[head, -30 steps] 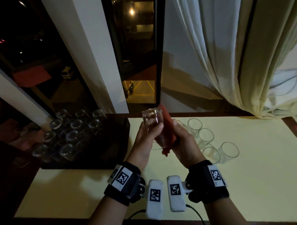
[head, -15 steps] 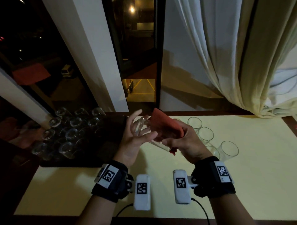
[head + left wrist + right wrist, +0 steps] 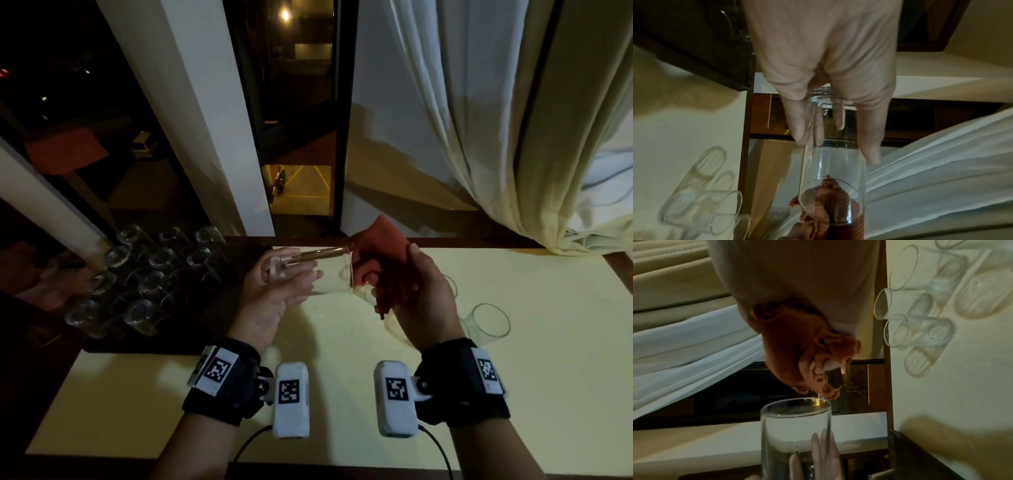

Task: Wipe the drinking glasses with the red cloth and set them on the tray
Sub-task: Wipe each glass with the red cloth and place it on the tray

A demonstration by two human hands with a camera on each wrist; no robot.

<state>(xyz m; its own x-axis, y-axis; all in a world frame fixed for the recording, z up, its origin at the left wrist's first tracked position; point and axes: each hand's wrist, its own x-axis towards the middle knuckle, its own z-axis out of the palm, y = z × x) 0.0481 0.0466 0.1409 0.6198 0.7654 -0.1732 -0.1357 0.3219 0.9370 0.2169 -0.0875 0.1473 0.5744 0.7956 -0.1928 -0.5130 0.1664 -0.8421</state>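
The left hand [image 3: 274, 301] holds a glass [image 3: 318, 274] sideways over the table [image 3: 513, 394], the right hand [image 3: 424, 298] grips the red cloth [image 3: 380, 260] at its mouth, so wiping inside looks next.

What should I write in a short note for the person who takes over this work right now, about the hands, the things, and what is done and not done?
Left hand: holds one drinking glass on its side in the air, mouth toward the right hand.
Right hand: grips the bunched red cloth just at the mouth of the glass; the right wrist view shows a small gap between them.
Tray: dark, at the left of the table, with many glasses already on it.
Left to do: finish this glass and set it on the tray, then wipe the unwiped glasses on the table at the right, partly hidden behind the right hand.
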